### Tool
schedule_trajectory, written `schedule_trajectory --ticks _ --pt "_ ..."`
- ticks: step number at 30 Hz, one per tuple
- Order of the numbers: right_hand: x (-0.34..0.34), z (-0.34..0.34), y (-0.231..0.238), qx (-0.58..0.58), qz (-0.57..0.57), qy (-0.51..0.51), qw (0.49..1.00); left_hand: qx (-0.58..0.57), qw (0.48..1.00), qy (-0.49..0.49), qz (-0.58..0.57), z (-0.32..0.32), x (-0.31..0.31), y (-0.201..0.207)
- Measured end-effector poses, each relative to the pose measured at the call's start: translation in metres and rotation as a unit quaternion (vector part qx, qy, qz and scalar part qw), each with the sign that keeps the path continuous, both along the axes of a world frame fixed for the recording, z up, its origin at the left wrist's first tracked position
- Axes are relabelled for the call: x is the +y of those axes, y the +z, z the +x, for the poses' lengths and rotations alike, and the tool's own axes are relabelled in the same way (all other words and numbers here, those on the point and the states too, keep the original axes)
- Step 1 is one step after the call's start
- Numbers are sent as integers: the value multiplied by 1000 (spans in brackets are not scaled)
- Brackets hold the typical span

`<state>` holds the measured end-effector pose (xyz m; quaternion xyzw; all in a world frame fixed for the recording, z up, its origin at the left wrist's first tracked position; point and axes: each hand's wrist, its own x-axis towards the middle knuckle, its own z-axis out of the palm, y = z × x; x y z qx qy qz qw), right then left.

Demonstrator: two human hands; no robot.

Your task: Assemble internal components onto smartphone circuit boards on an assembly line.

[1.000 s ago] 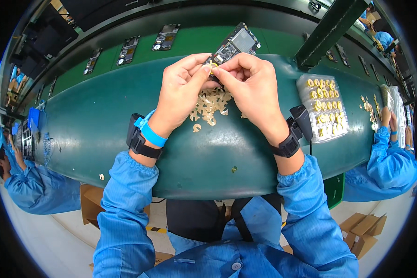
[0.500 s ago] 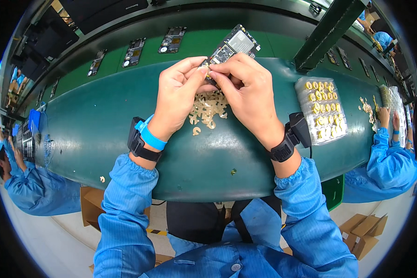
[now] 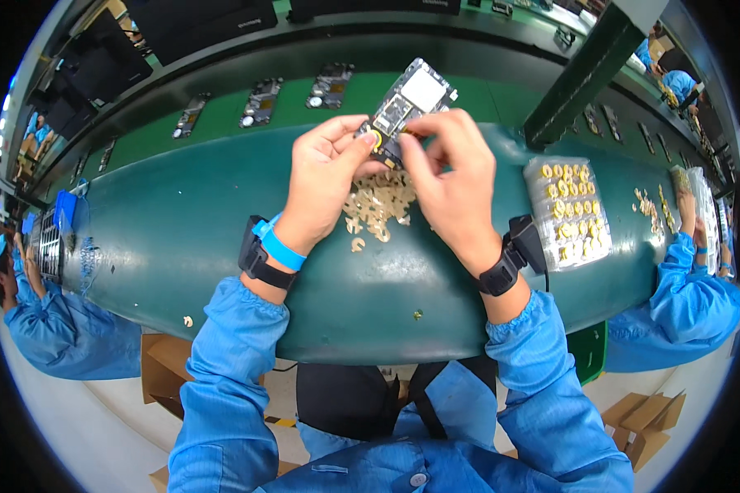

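My left hand [image 3: 321, 177] grips the lower-left end of a dark circuit board [image 3: 393, 109]. The board is tilted, with a pale rectangular plate on its upper part. My left thumb presses beside a small round part [image 3: 376, 138] with a yellow rim. Close to the board's right edge is my right hand [image 3: 459, 168], its thumb and forefinger drawn together. Whatever lies between those fingertips is too small to make out. Below the board, a pile of small cream cut-out pieces [image 3: 374, 207] lies on the green bench mat [image 3: 362, 304].
A clear plastic tray [image 3: 543, 220] of round yellow pieces lies to the right. More circuit boards [image 3: 261, 103] sit along the back strip. A green post [image 3: 580, 78] rises at back right. Co-workers in blue sit at left [image 3: 66, 333] and right [image 3: 686, 287].
My right fingers have drawn back to the right from the round part, which now shows. The board is turned more upright, and my left hand keeps hold of it.
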<state>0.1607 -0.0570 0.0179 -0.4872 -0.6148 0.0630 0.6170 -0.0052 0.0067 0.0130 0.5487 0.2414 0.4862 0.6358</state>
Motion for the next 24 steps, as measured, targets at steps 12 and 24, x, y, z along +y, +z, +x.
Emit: schedule_trajectory --ticks 12,24 --pt "24 19 -40 180 -128 22 975 -20 997 -18 -68 10 1 -31" --pt "153 129 -31 -211 -307 -204 905 61 980 186 35 5 21 -37"
